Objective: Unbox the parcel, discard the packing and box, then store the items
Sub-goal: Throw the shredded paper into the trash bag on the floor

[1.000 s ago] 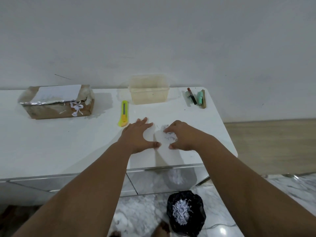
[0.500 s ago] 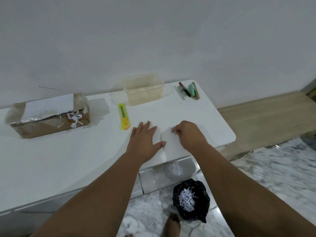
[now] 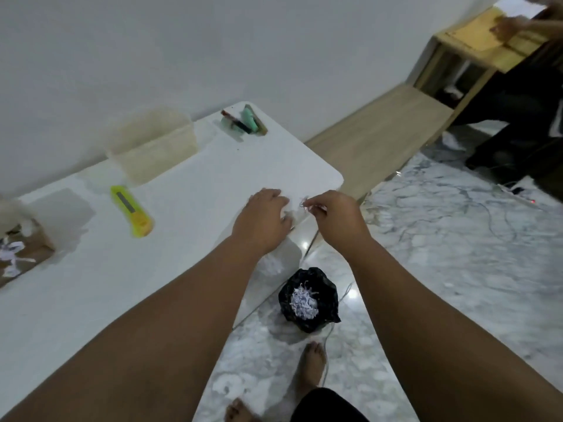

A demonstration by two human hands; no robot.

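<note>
My right hand (image 3: 332, 216) pinches a small tuft of shredded white paper (image 3: 304, 204) just above the white table's (image 3: 189, 208) front right edge. My left hand (image 3: 263, 216) lies flat on the table beside it, fingers apart, with a few white shreds under its fingertips. On the floor below stands a black bag (image 3: 309, 300) holding shredded paper. The brown cardboard box (image 3: 21, 254) with paper scraps on it sits at the far left, cut off by the frame. A clear plastic container (image 3: 152, 147) stands at the back of the table.
A yellow box cutter (image 3: 131, 211) lies left of my hands. Small items, one mint green (image 3: 243, 123), rest at the table's back right corner. My bare feet (image 3: 310, 367) are on marble floor. A wooden desk (image 3: 475, 44) and another person are at the far right.
The view has swung right and tilted. Both hands slid the shreds toward the table's front right edge, and my right hand has lifted a pinch of them.
</note>
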